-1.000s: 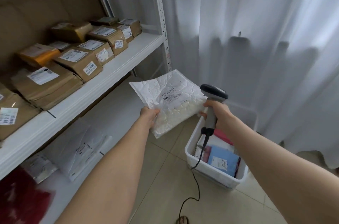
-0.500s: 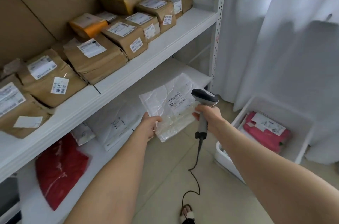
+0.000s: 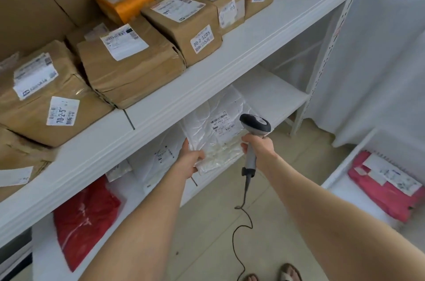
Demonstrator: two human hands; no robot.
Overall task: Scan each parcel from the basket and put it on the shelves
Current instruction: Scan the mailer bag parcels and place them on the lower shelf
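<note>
My left hand [image 3: 189, 161] grips the lower left corner of a white crinkled plastic parcel [image 3: 213, 129], label facing up, held at the front edge of the lower shelf [image 3: 276, 94]. Close beside it on the right, my right hand [image 3: 258, 146] holds the handle of a grey corded barcode scanner [image 3: 255, 125], its dark head just over the parcel's right edge. The white basket [image 3: 340, 168] sits on the floor at the right, with a pink parcel [image 3: 386, 193] inside it.
Several brown taped parcels [image 3: 128, 62] and an orange one [image 3: 124, 4] fill the upper shelf [image 3: 207, 73]. A red bag [image 3: 85, 218] and white parcels [image 3: 156, 161] lie on the lower shelf. The scanner cable [image 3: 239, 230] trails to the tiled floor near my feet. White curtains hang at right.
My view has turned left toward the shelves, away from the basket. Both hands moved forward, carrying the white parcel and scanner up to the lower shelf's edge.
</note>
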